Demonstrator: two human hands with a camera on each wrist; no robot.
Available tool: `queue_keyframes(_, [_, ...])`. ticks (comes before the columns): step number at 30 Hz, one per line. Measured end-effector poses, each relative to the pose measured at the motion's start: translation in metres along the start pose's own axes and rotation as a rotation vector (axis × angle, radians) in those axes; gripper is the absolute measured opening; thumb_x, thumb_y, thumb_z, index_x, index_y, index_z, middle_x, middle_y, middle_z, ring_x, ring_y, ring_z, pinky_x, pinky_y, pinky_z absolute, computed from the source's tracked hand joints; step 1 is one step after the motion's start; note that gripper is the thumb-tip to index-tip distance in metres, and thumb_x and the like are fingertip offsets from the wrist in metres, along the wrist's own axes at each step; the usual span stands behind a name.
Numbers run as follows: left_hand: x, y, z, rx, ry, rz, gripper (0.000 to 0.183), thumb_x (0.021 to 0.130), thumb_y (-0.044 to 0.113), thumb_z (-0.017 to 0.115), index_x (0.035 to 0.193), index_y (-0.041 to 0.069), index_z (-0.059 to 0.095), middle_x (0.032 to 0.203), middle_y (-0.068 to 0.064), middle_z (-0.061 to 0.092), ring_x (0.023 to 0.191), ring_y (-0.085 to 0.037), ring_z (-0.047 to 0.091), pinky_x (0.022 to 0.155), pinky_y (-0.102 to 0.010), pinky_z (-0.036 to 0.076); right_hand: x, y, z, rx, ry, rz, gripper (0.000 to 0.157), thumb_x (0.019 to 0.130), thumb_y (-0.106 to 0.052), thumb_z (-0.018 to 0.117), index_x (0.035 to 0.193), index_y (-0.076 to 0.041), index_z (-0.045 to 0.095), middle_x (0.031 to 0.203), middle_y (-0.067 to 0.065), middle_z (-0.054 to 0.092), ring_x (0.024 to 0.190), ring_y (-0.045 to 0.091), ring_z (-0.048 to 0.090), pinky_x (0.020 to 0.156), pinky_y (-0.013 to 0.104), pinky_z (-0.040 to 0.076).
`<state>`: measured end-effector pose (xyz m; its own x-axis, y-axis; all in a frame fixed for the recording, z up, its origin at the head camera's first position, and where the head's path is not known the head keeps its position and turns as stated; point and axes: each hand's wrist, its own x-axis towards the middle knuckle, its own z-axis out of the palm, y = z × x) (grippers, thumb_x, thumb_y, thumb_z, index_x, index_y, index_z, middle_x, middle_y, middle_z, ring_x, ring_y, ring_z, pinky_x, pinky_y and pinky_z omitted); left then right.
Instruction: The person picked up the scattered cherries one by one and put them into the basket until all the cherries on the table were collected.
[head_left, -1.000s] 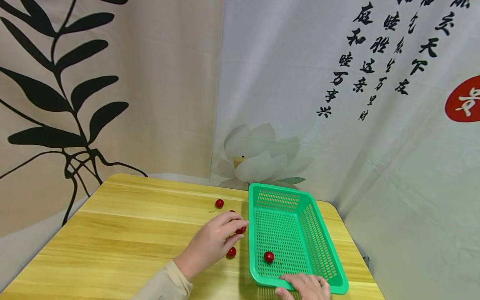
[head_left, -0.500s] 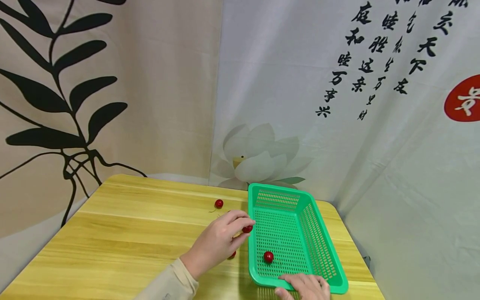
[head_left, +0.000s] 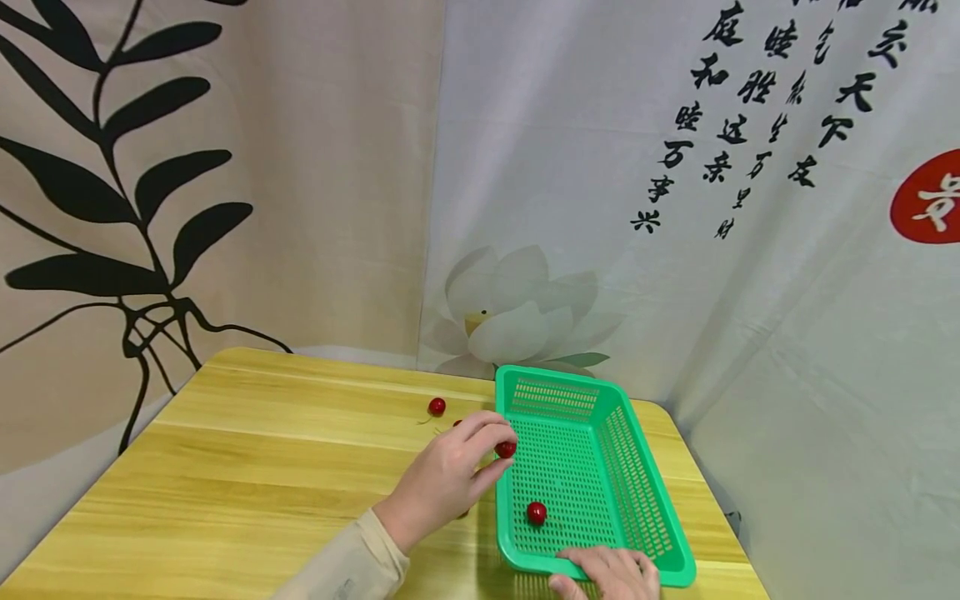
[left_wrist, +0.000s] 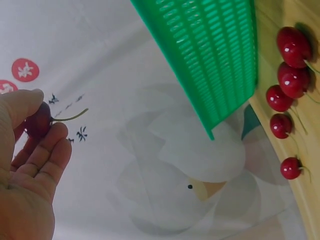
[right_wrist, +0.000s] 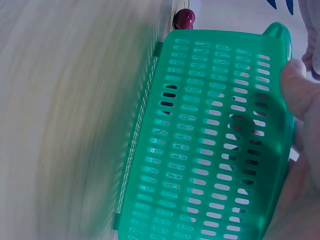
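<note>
My left hand pinches a dark red cherry between thumb and fingers, close over the left rim of the green basket. In the left wrist view the held cherry has its thin green stem pointing away from the fingers. A single cherry lies inside the basket, near its front left corner. My right hand grips the front rim; in the right wrist view its thumb lies along the edge of the slotted basket wall.
Left of the basket, a row of several stemmed cherries lies on the wooden table; the farthest cherry shows in the head view, others partly behind my left hand. A printed curtain hangs behind the table.
My left hand has carried its cherry to the right, from beside the basket to over its left rim. The right hand and the basket have stayed put.
</note>
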<state>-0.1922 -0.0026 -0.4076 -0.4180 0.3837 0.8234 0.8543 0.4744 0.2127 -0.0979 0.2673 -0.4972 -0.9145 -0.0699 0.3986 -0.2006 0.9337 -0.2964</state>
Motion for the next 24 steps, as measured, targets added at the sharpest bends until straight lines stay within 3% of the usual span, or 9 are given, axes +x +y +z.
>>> queue_keyframes(8, [0.007, -0.001, 0.009, -0.003, 0.054, 0.045, 0.034, 0.086, 0.003, 0.088, 0.11, 0.01, 0.064, 0.114, -0.001, 0.066, 0.094, -0.009, 0.069, 0.089, -0.012, 0.058, 0.0, -0.001, -0.001, 0.01, 0.01, -0.002, 0.008, 0.093, -0.052, 0.078, 0.1, -0.052, 0.074, 0.093, -0.036, 0.062, 0.092, 0.002, 0.065, 0.096, 0.047, 0.032])
queue_keyframes(12, [0.007, 0.0, 0.013, -0.015, 0.07, -0.006, 0.035, 0.086, 0.003, 0.088, 0.109, 0.009, 0.063, 0.114, -0.003, 0.067, 0.091, -0.01, 0.07, 0.086, -0.012, 0.058, 0.001, -0.001, -0.001, 0.015, 0.001, 0.001, 0.008, 0.093, -0.052, 0.078, 0.101, -0.05, 0.076, 0.092, -0.036, 0.062, 0.093, 0.004, 0.065, 0.097, 0.047, 0.032])
queue_keyframes(17, [0.006, 0.001, 0.017, -0.053, 0.043, -0.072, 0.031, 0.089, 0.006, 0.087, 0.11, 0.01, 0.064, 0.115, -0.002, 0.067, 0.092, -0.01, 0.07, 0.087, -0.013, 0.059, 0.001, -0.001, -0.001, 0.022, -0.021, 0.02, 0.007, 0.095, -0.055, 0.076, 0.101, -0.051, 0.075, 0.091, -0.036, 0.061, 0.093, 0.005, 0.065, 0.099, 0.052, 0.034])
queue_keyframes(24, [0.012, 0.003, 0.029, -0.093, 0.012, -0.071, 0.031, 0.09, 0.012, 0.087, 0.116, 0.014, 0.071, 0.118, -0.001, 0.071, 0.104, -0.013, 0.074, 0.091, -0.016, 0.06, 0.0, 0.001, 0.001, 0.01, -0.002, 0.011, 0.008, 0.093, -0.053, 0.078, 0.1, -0.051, 0.075, 0.091, -0.037, 0.061, 0.092, 0.004, 0.065, 0.097, 0.054, 0.037])
